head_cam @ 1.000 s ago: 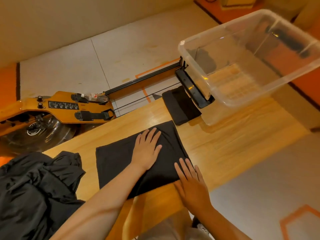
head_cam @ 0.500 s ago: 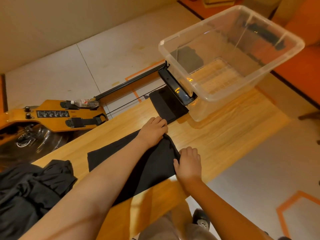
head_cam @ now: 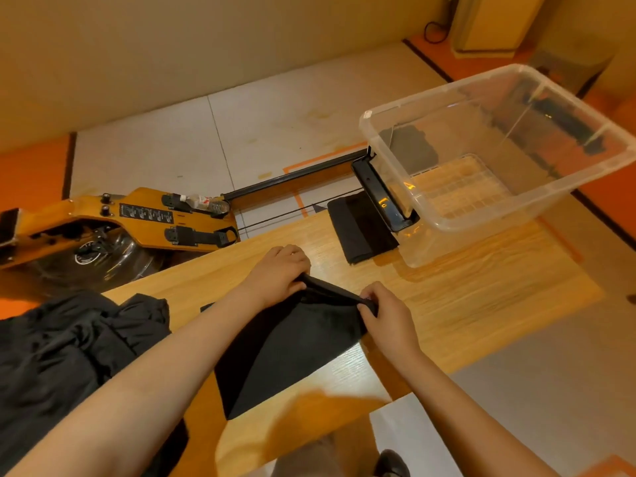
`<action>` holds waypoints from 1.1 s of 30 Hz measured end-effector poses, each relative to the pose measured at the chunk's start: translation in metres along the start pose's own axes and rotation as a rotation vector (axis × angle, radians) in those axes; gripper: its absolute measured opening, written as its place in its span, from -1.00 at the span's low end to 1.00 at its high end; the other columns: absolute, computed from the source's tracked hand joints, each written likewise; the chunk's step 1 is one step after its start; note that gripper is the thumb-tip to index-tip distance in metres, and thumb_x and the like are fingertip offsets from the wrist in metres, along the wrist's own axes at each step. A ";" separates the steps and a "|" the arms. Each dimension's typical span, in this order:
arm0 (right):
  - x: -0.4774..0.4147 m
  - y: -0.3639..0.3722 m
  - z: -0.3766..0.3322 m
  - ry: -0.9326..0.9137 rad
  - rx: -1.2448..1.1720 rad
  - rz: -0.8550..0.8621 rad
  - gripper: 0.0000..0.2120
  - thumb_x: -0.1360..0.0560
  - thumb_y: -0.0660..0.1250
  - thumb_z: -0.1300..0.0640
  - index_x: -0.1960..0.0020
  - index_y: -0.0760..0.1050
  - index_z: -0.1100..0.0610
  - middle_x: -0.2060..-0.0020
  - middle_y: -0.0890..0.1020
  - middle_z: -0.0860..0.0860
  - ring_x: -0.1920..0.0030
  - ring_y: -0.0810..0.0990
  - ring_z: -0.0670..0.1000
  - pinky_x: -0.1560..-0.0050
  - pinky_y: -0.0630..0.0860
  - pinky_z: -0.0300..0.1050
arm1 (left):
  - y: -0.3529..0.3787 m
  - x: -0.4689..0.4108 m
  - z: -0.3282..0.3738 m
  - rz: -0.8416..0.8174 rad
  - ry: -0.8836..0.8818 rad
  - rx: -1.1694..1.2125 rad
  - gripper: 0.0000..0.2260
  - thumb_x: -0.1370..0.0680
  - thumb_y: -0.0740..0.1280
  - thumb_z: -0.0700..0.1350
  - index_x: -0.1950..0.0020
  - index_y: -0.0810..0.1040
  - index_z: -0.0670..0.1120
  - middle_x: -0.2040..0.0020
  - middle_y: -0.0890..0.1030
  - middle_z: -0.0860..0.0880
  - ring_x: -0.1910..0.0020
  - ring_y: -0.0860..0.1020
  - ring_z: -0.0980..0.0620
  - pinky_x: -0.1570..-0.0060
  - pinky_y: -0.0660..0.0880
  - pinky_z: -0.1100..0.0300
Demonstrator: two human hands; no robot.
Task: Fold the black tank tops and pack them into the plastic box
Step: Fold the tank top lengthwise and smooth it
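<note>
On wooden table [head_cam: 464, 304], tiled floor [head_cam: 275, 132] beyond, left grip [head_cam: 278, 270] and right grip [head_cam: 385, 315] pinching tank top [head_cam: 292, 346]

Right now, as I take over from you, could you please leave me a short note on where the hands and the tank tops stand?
The left hand grips the far end of the lifted edge of the black tank top on the table; the right hand pinches the near end.
Done: one folded tank top lies beside the plastic box, not in it.
Left: finish this fold, fold the pile of black tops at the table's left end, and pack everything into the box, which looks empty.
</note>
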State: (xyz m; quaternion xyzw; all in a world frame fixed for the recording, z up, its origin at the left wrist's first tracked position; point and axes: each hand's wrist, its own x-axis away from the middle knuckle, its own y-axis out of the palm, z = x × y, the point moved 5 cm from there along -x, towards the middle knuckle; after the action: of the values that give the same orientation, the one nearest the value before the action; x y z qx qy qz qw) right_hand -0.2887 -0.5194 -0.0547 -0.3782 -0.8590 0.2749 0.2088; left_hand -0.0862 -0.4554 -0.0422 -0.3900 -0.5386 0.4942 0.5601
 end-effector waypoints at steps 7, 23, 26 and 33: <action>-0.032 -0.010 -0.054 -0.167 0.022 -0.046 -0.79 -0.51 0.38 0.19 -0.14 0.57 0.08 0.02 0.54 -0.08 0.05 0.54 -0.11 0.07 0.48 -0.36 | -0.053 0.055 -0.031 0.097 -0.218 0.117 -0.87 -0.54 0.37 -0.03 -0.05 0.51 -0.01 0.04 0.57 0.02 -0.02 0.48 0.02 -0.08 0.28 0.18; -0.135 -0.032 -0.234 -0.496 -0.175 -0.055 -0.94 -0.53 0.35 0.17 0.01 0.58 0.13 0.18 0.58 -0.12 0.12 0.53 -0.18 0.15 0.42 -0.30 | -0.199 0.126 -0.120 0.521 -0.490 0.338 -0.85 -0.57 0.33 -0.20 -0.11 0.60 -0.09 -0.02 0.63 -0.01 -0.05 0.55 0.05 -0.02 0.46 0.14; -0.140 -0.049 -0.262 -0.584 -0.225 -0.019 -0.93 -0.53 0.35 0.20 -0.01 0.57 0.11 0.16 0.57 -0.14 0.07 0.55 -0.16 0.06 0.49 -0.25 | -0.227 0.132 -0.120 0.630 -0.485 0.298 -0.81 -0.56 0.33 -0.26 -0.16 0.61 -0.16 -0.06 0.63 -0.07 -0.06 0.52 0.06 -0.03 0.37 0.25; -0.116 -0.068 -0.262 -0.729 -0.210 -0.040 -0.88 -0.52 0.35 0.24 -0.03 0.58 0.10 0.11 0.59 -0.13 0.03 0.53 -0.18 0.02 0.46 -0.35 | -0.221 0.157 -0.088 0.758 -0.471 0.232 -0.79 -0.54 0.35 -0.28 -0.15 0.60 -0.15 -0.02 0.60 0.00 -0.02 0.48 0.14 0.01 0.36 0.39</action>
State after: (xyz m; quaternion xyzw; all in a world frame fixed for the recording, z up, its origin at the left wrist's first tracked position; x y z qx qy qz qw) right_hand -0.1038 -0.5644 0.1706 -0.2581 -0.9075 0.2979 -0.1449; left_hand 0.0193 -0.3397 0.1964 -0.3714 -0.4116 0.7962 0.2422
